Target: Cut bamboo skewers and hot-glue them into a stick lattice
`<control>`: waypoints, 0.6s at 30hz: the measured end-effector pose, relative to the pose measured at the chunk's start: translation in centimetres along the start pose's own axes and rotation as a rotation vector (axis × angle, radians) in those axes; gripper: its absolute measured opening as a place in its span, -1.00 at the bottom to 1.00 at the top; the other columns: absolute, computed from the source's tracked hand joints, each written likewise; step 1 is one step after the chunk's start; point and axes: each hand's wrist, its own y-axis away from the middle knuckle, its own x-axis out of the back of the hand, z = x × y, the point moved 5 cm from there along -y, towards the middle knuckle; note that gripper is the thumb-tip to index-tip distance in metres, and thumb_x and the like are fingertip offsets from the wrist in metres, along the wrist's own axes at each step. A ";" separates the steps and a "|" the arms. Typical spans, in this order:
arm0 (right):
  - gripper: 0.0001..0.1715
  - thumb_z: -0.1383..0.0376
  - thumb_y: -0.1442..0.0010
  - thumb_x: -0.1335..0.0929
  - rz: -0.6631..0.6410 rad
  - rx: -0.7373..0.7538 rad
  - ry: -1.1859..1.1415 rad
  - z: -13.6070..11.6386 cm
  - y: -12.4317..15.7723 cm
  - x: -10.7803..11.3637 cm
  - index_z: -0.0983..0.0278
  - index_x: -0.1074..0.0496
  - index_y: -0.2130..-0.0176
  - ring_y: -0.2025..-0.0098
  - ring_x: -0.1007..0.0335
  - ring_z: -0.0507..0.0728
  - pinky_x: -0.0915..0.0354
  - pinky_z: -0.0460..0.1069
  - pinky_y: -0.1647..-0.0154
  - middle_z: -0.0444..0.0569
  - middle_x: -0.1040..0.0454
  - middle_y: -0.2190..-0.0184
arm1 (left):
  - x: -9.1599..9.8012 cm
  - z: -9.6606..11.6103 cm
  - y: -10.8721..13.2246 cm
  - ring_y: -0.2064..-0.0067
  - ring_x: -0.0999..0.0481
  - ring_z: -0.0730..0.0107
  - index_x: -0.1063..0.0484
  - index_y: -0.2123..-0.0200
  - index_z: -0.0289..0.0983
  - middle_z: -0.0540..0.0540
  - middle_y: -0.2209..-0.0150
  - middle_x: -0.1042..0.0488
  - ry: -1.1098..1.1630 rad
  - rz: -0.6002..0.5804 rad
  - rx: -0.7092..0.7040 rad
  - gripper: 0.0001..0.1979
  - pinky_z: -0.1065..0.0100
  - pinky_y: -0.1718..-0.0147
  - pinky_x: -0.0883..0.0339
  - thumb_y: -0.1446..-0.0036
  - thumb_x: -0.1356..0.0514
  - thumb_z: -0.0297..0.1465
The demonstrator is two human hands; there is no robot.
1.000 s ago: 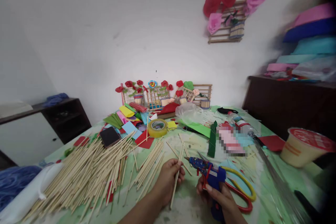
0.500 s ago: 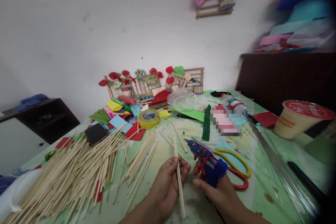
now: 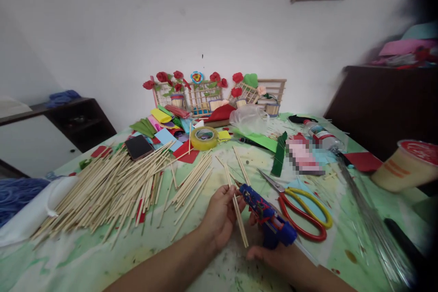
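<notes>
Pinched in my left hand (image 3: 223, 213) are thin wooden sticks (image 3: 241, 224), lying side by side and pointing away from me. My right hand (image 3: 273, 255) is wrapped round the handle of a blue glue gun (image 3: 265, 212), and a clear glue stick (image 3: 308, 253) pokes out of its back. The gun's nozzle is close to the held sticks, just by my left fingertips; whether it touches them I cannot tell. Scissors (image 3: 303, 212) with red and yellow handles lie to the right of the gun. A few loose sticks (image 3: 193, 180) rest left of my left hand.
A large heap of sticks (image 3: 102, 187) covers the table's left side, with a phone (image 3: 138, 147) on it. Yellow tape (image 3: 204, 138), coloured paper and flower-decorated stick frames (image 3: 205, 96) stand farther back. Metal wires (image 3: 369, 219), a bottle (image 3: 321, 136) and a tub (image 3: 405, 164) are at right.
The glue gun's nozzle has come up close to the sticks in my left hand. The view has shifted, so the table's contents sit differently and the scissors' blades now show.
</notes>
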 end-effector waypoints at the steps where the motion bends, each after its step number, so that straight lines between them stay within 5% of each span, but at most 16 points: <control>1: -0.53 0.09 0.25 -0.50 0.002 0.013 -0.001 0.0 0.0 0.0 0.21 -0.35 0.34 0.37 -0.31 0.14 -0.28 -0.02 0.38 -0.09 -0.40 0.39 | 0.0 -0.1 0.0 0.57 -0.36 0.62 -0.29 0.44 -0.31 0.02 0.51 -0.37 -0.001 -0.003 0.003 -0.91 0.54 0.48 -0.36 -0.11 -0.11 -0.52; 7: -0.52 0.12 0.25 -0.51 -0.004 -0.020 0.009 0.7 -0.1 0.0 0.20 -0.33 0.33 0.49 -0.26 0.08 -0.21 -0.08 0.52 -0.14 -0.38 0.48 | 0.3 -0.3 0.0 0.56 -0.38 0.61 -0.29 0.45 -0.32 0.00 0.50 -0.38 0.029 0.031 0.025 -0.91 0.54 0.49 -0.36 -0.10 -0.13 -0.50; 13: -0.55 -0.08 0.03 -0.34 0.152 -0.102 0.086 0.9 0.5 1.1 0.22 -0.41 0.34 0.42 -0.30 0.14 -0.27 0.00 0.39 -0.06 -0.42 0.46 | -0.5 0.1 0.6 0.47 -0.46 0.55 -0.28 0.46 -0.33 -0.07 0.47 -0.42 -0.045 -0.052 0.003 -0.90 0.54 0.44 -0.37 -0.11 -0.13 -0.49; 18: -0.56 -0.02 -0.10 -0.27 0.279 -0.023 -0.056 1.1 0.6 2.3 0.24 -0.42 0.19 0.23 -0.36 0.19 -0.28 0.05 0.16 0.03 -0.48 0.25 | -1.2 -0.5 1.4 0.48 -0.48 0.49 -0.28 0.41 -0.31 -0.06 0.48 -0.42 -0.224 -0.197 0.038 -0.83 0.55 0.51 -0.32 -0.03 -0.22 -0.37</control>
